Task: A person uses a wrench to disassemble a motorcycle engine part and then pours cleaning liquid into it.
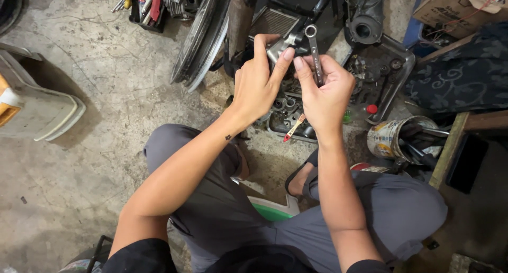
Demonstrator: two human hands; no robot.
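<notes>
My left hand (pixel 259 82) grips a small grey metal part (pixel 283 46) held up in front of me. My right hand (pixel 325 90) holds a ring spanner (pixel 313 51), its shaft running up from my palm and its ring end right beside the part. Both hands meet above a metal tray (pixel 290 117) of small engine parts on the floor. A small brush with a red tip (pixel 293 128) lies on that tray, below my hands. My knees in grey trousers frame the bottom of the view.
A motorcycle wheel (pixel 203 35) and engine parts stand ahead. A dark parts tray (pixel 386 77) and a tin can (pixel 394 138) holding tools sit to the right, beside a wooden bench (pixel 450 146). A cardboard box (pixel 455 8) is top right, a white plastic piece (pixel 39 106) at left.
</notes>
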